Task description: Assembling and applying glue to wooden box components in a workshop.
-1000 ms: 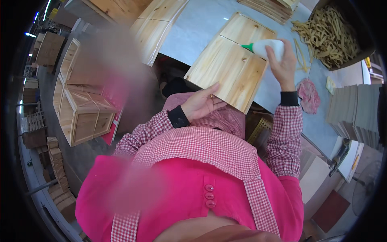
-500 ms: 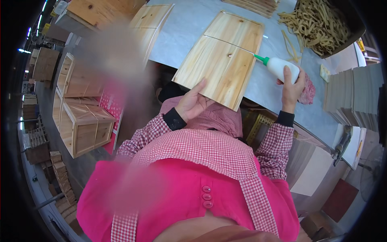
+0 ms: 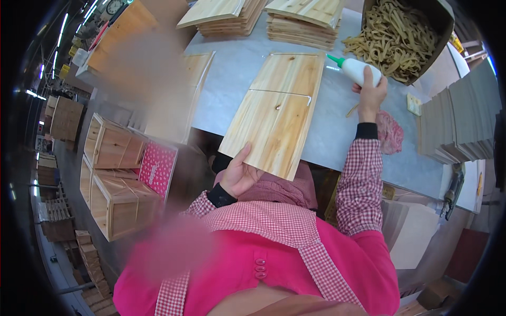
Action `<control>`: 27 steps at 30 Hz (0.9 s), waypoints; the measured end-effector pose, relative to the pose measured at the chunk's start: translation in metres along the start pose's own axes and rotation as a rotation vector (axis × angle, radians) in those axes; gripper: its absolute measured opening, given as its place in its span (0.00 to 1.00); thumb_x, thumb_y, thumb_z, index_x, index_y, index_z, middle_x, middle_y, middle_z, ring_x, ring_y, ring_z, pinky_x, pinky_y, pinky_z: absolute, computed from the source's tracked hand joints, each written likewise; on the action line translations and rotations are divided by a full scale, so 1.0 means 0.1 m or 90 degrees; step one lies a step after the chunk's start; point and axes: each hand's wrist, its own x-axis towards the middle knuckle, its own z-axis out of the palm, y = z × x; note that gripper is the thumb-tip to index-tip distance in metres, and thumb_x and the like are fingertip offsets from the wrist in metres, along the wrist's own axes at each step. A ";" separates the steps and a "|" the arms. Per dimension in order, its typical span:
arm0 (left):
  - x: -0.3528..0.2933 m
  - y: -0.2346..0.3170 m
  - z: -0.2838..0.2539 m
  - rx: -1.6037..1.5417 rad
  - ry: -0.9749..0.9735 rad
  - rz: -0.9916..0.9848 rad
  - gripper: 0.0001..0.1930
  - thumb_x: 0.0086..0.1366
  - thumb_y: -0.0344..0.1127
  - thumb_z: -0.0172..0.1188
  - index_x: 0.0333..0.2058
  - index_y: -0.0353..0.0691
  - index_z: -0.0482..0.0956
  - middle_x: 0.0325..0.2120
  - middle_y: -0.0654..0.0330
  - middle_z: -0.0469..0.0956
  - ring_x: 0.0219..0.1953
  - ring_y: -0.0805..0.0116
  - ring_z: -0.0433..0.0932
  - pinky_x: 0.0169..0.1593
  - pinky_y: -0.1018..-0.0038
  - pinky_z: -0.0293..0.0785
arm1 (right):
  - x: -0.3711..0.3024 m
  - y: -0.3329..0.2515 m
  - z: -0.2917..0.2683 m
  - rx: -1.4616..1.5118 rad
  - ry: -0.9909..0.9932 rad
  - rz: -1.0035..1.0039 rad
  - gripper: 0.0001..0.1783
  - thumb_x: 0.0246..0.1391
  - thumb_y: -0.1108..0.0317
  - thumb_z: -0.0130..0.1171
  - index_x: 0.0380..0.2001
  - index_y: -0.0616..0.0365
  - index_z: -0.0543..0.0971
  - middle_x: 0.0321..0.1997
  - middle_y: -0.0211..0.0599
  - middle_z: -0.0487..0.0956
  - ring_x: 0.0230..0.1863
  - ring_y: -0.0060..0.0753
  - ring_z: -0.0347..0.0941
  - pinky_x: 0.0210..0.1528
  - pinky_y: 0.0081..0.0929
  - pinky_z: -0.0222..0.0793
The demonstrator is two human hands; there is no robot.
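Observation:
A tapered wooden panel (image 3: pixel 271 121) rests partly on the table and juts over its near edge. My left hand (image 3: pixel 241 176) grips its near left corner, thumb on top and fingers underneath. A pale glue line (image 3: pixel 279 92) crosses the panel and bends a short way along the right-hand groove. In my right hand (image 3: pixel 371 95) is a white squeeze glue bottle (image 3: pixel 359 72), tilted on its side. Its green nozzle (image 3: pixel 335 60) points left, close to the panel's far right corner. Beside my right wrist lies a crumpled pink cloth (image 3: pixel 390 133).
Stacks of panels (image 3: pixel 303 29) stand at the back of the grey table (image 3: pixel 237 63). Another panel (image 3: pixel 196 71) lies left, partly blurred. A box of tan strips (image 3: pixel 398 39) sits far right, above stacked boards (image 3: pixel 464 121). Wooden crates (image 3: pixel 124 197) stand on the left.
The bottle's nozzle has left the panel's right side and moved to its far right corner. A short glue bend now shows at the right groove. The view has shifted, showing more of the table's back.

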 end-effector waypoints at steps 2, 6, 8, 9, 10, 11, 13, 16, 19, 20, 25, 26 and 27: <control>-0.04 0.00 0.02 -0.002 0.019 0.007 0.26 0.70 0.44 0.49 0.61 0.38 0.57 0.58 0.53 0.67 0.59 0.61 0.68 0.62 0.63 0.66 | 0.06 0.02 0.12 -0.016 -0.003 -0.002 0.19 0.55 0.59 0.61 0.40 0.65 0.71 0.31 0.41 0.76 0.17 0.26 0.72 0.15 0.21 0.70; -0.05 0.02 0.03 0.008 0.033 0.005 0.26 0.70 0.44 0.49 0.61 0.38 0.57 0.58 0.53 0.67 0.59 0.61 0.69 0.62 0.63 0.66 | 0.08 -0.01 0.14 -0.065 -0.020 -0.001 0.21 0.54 0.60 0.63 0.40 0.66 0.71 0.31 0.42 0.76 0.17 0.26 0.73 0.14 0.21 0.70; -0.09 0.01 0.01 0.009 0.042 0.005 0.26 0.70 0.44 0.49 0.61 0.38 0.57 0.58 0.53 0.67 0.59 0.61 0.69 0.62 0.63 0.66 | 0.03 -0.06 0.10 -0.081 -0.057 0.014 0.23 0.52 0.59 0.64 0.40 0.67 0.70 0.32 0.43 0.76 0.17 0.27 0.74 0.15 0.22 0.72; -0.09 0.01 -0.01 0.006 0.035 0.006 0.26 0.70 0.44 0.48 0.62 0.38 0.57 0.59 0.53 0.66 0.60 0.60 0.68 0.63 0.63 0.66 | -0.02 -0.08 0.06 -0.084 -0.058 0.019 0.23 0.52 0.59 0.64 0.40 0.67 0.70 0.32 0.43 0.76 0.17 0.27 0.74 0.15 0.22 0.72; -0.09 0.02 -0.02 0.003 0.027 0.006 0.27 0.70 0.44 0.48 0.62 0.38 0.56 0.59 0.53 0.65 0.61 0.60 0.67 0.63 0.62 0.65 | -0.09 -0.10 0.01 -0.077 -0.067 0.023 0.23 0.52 0.59 0.64 0.40 0.67 0.70 0.32 0.42 0.76 0.17 0.26 0.73 0.15 0.22 0.72; -0.09 0.03 -0.03 -0.002 0.021 0.007 0.27 0.71 0.44 0.48 0.63 0.38 0.55 0.60 0.52 0.64 0.61 0.59 0.66 0.63 0.61 0.65 | -0.17 -0.12 -0.04 -0.071 -0.078 0.028 0.22 0.52 0.60 0.64 0.40 0.67 0.70 0.32 0.42 0.76 0.16 0.26 0.73 0.14 0.21 0.71; -0.06 0.06 -0.04 -0.003 0.029 0.013 0.26 0.70 0.43 0.48 0.62 0.38 0.56 0.59 0.53 0.65 0.61 0.60 0.66 0.63 0.62 0.65 | -0.32 -0.16 -0.12 -0.067 -0.090 0.038 0.22 0.52 0.60 0.65 0.40 0.67 0.70 0.31 0.41 0.76 0.16 0.25 0.73 0.14 0.21 0.71; -0.01 0.12 -0.06 -0.008 0.049 0.028 0.25 0.70 0.42 0.49 0.61 0.38 0.58 0.58 0.53 0.67 0.60 0.61 0.67 0.63 0.64 0.65 | -0.59 -0.28 -0.22 -0.035 -0.127 0.037 0.21 0.53 0.60 0.65 0.39 0.65 0.71 0.31 0.39 0.76 0.18 0.23 0.73 0.14 0.19 0.69; 0.00 0.11 -0.12 -0.012 0.045 0.045 0.25 0.70 0.41 0.50 0.61 0.39 0.58 0.58 0.54 0.67 0.60 0.61 0.67 0.63 0.64 0.65 | -0.98 -0.43 -0.39 -0.032 -0.176 0.031 0.20 0.53 0.60 0.64 0.39 0.64 0.71 0.31 0.38 0.76 0.18 0.22 0.72 0.14 0.19 0.68; 0.01 0.10 -0.12 -0.007 0.034 0.054 0.25 0.70 0.40 0.50 0.61 0.38 0.58 0.58 0.54 0.67 0.59 0.61 0.68 0.62 0.64 0.66 | -1.11 -0.48 -0.46 -0.027 -0.196 0.022 0.20 0.53 0.60 0.64 0.39 0.63 0.71 0.31 0.37 0.76 0.19 0.22 0.72 0.14 0.18 0.67; 0.20 0.24 -0.25 0.006 -0.041 0.046 0.24 0.69 0.39 0.51 0.60 0.37 0.59 0.57 0.53 0.68 0.58 0.60 0.70 0.61 0.65 0.68 | -1.56 -0.60 -0.66 -0.035 -0.253 0.015 0.18 0.54 0.62 0.64 0.40 0.63 0.71 0.32 0.35 0.76 0.25 0.22 0.72 0.23 0.19 0.69; 0.21 0.26 -0.26 0.003 -0.039 0.049 0.24 0.69 0.39 0.51 0.60 0.37 0.59 0.57 0.53 0.68 0.58 0.60 0.70 0.61 0.65 0.68 | -1.63 -0.64 -0.72 -0.074 -0.269 -0.019 0.18 0.53 0.63 0.63 0.41 0.63 0.71 0.32 0.34 0.75 0.27 0.22 0.71 0.26 0.19 0.69; 0.23 0.27 -0.26 -0.003 -0.042 0.054 0.24 0.70 0.40 0.50 0.60 0.37 0.58 0.57 0.52 0.67 0.58 0.60 0.69 0.61 0.65 0.68 | -1.70 -0.68 -0.77 -0.112 -0.286 -0.055 0.18 0.53 0.65 0.63 0.42 0.63 0.71 0.33 0.34 0.75 0.29 0.22 0.71 0.29 0.19 0.69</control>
